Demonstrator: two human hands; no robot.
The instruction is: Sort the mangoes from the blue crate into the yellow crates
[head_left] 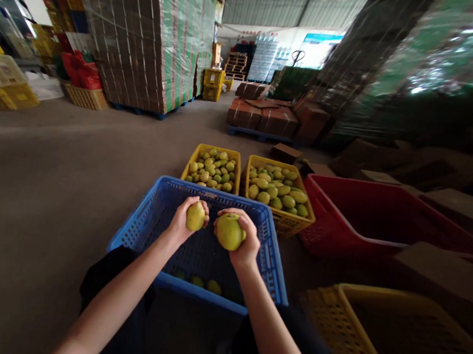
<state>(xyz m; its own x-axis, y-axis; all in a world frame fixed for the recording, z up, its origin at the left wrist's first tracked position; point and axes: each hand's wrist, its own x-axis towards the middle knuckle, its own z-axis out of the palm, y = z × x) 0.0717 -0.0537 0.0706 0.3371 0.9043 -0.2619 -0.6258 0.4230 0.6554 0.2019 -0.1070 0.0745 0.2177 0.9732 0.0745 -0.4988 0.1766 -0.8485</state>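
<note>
Over the blue plastic crate [277, 254], my left hand [181, 221] is closed around a smooth yellow fruit [195, 216]. Beside it, my right hand [249, 242] grips a larger, rounder yellow-green fruit [230, 232] with its stem end upward. The exact kind of fruit is unclear. Both hands are above the crate's inside, a short gap apart. Several green fruits [214, 287] lie in shadow along the crate's near wall, partly hidden by its rim. Just beyond stand a left yellow crate [239, 169] and a right yellow crate [293, 223], both filled with yellow and green fruit.
At the right stand a red bin [314, 214] and a nearer yellow crate [326, 310], among cardboard boxes [455, 203]. Farther off, flat brown cartons [280, 120] lie on a blue pallet [247, 132]. Tall wrapped stacks [128, 42] rise on both sides.
</note>
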